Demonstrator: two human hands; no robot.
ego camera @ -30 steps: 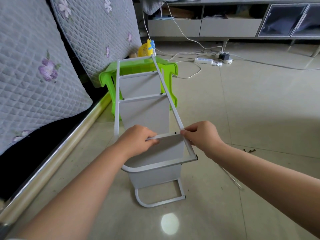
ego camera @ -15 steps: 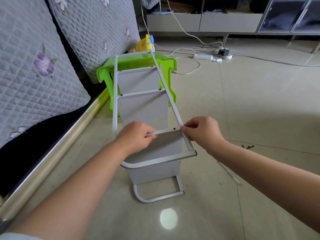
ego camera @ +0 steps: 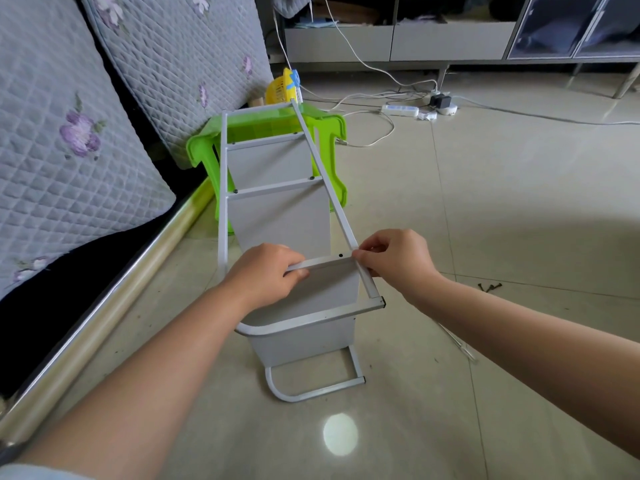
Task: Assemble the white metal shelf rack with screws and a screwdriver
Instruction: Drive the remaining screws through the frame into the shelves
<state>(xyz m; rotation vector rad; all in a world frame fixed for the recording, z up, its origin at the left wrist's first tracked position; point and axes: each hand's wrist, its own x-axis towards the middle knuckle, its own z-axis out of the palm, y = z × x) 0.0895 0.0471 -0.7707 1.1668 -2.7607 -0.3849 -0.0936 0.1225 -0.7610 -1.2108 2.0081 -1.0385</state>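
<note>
two hands on a white rack (ego camera: pixel 277 216) that lies tipped over on the tiled floor (ego camera: pixel 519 220), its far end leaning on a green stool (ego camera: pixel 204 150).

the sofa cushions (ego camera: pixel 69 133) fill the left side, a low cabinet (ego camera: pixel 450 39) runs along the back, and a power strip (ego camera: pixel 400 110) with cords lies before it. the left hand (ego camera: pixel 266 278) curls its fingers round the near shelf's edge bar (ego camera: pixel 322 262), thumb under it. the right hand (ego camera: pixel 394 261) pinches thumb and forefinger together where that bar meets the rack's long side rail (ego camera: pixel 332 188); what the fingertips hold cannot be told. loose dark screws (ego camera: pixel 490 286) lie on the floor to the right. against half a second ago, both hands keep the same grip; only the right fingertips sit slightly tighter at the joint.
</note>
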